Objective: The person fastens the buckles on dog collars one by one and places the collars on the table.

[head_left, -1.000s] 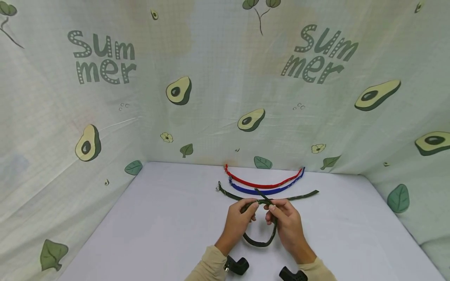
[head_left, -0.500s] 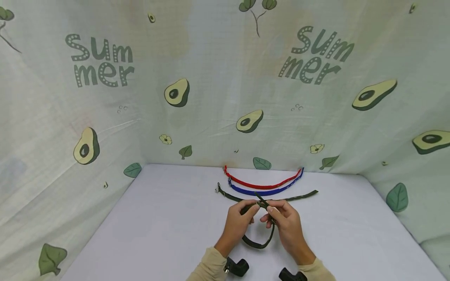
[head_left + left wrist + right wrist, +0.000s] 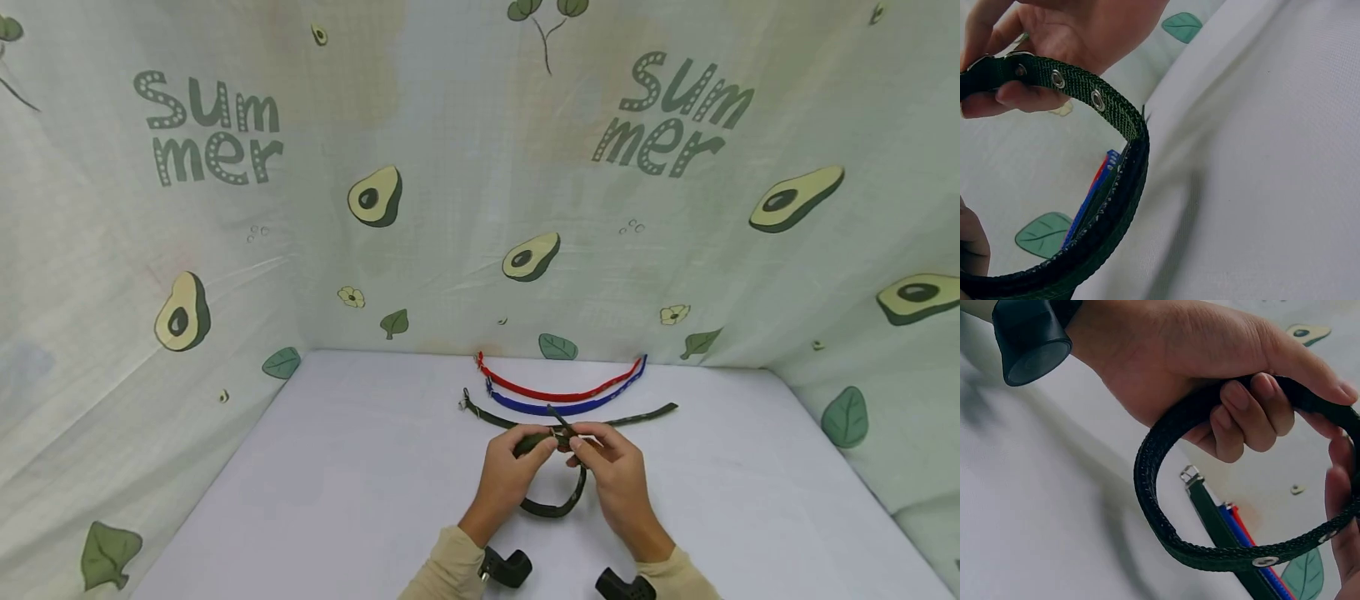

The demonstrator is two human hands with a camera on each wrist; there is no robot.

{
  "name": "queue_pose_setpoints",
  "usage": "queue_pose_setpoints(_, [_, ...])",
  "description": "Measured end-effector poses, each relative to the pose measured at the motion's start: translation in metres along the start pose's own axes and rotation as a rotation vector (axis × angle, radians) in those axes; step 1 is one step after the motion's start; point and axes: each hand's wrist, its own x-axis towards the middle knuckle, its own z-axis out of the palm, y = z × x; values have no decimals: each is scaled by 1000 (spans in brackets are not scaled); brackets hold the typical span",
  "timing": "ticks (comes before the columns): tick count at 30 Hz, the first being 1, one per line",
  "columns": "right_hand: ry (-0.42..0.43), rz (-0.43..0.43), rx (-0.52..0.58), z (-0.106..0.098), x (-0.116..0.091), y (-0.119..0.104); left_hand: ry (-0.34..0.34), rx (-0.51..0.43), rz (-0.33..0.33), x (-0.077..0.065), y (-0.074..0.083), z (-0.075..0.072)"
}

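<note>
Both hands hold one dark green collar (image 3: 551, 510), bent into a loop over the table. Metal eyelets show along its webbing (image 3: 1077, 89). My left hand (image 3: 510, 467) pinches a thicker padded part (image 3: 1179, 422), thumb on top and the other fingers curled beneath. In my right hand (image 3: 618, 479), thumb and fingers pinch the strap near the eyelets and metal fittings (image 3: 1019, 55). The two sets of fingertips are close together, and the strap's narrow tip (image 3: 558, 417) sticks up between them. Fingers partly hide the fittings.
Beyond the hands, a second green collar (image 3: 645, 416), a blue collar (image 3: 577, 409) and a red collar (image 3: 555, 397) lie side by side in curves. They rest on a white table (image 3: 360, 467) enclosed by a printed cloth backdrop (image 3: 450, 125).
The loop's lower bend dips slightly, then rises. My hands draw slightly closer at the fingertips, and the strap tip shifts a little. The collars on the table stay put.
</note>
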Motion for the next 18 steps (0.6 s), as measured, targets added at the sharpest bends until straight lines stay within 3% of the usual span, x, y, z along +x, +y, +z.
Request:
queue_pose_setpoints(4, [10, -17, -118, -3, 1, -2, 19, 1, 17, 0, 0, -1])
queue_pose_setpoints(8, [-52, -110, -224, -7, 2, -4, 30, 4, 24, -1, 1, -1])
queue_pose_setpoints(18, [-117, -170, -276, -15, 6, -9, 31, 37, 72, 0, 2, 0])
